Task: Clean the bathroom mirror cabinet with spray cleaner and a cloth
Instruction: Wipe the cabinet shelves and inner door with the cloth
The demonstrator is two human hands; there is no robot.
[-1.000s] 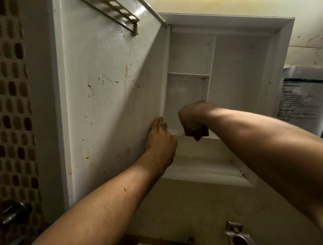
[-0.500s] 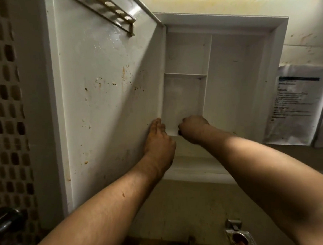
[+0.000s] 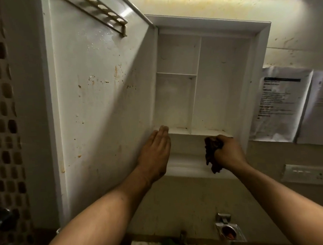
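Observation:
The white wall cabinet (image 3: 261, 49) stands open, its inner shelves bare. Its door (image 3: 100, 106) swings out to the left, the inside face spotted with brown stains. My left hand (image 3: 154, 154) lies flat with straight fingers against the door's lower hinge edge. My right hand (image 3: 226, 152) grips a dark crumpled cloth (image 3: 212, 153) just below the front lip of the cabinet's bottom shelf, right of centre. No spray bottle is in view.
A metal rack (image 3: 104, 12) is fixed high on the door. Paper notices (image 3: 280, 104) hang on the wall right of the cabinet, with a switch plate (image 3: 305, 173) below them. A metal fitting (image 3: 228, 228) and a sink edge lie at the bottom. Patterned tiles cover the left wall.
My right hand with the cloth has moved out of the lower left compartment, rightward and down to the front of the bottom shelf. My left hand has stayed on the door.

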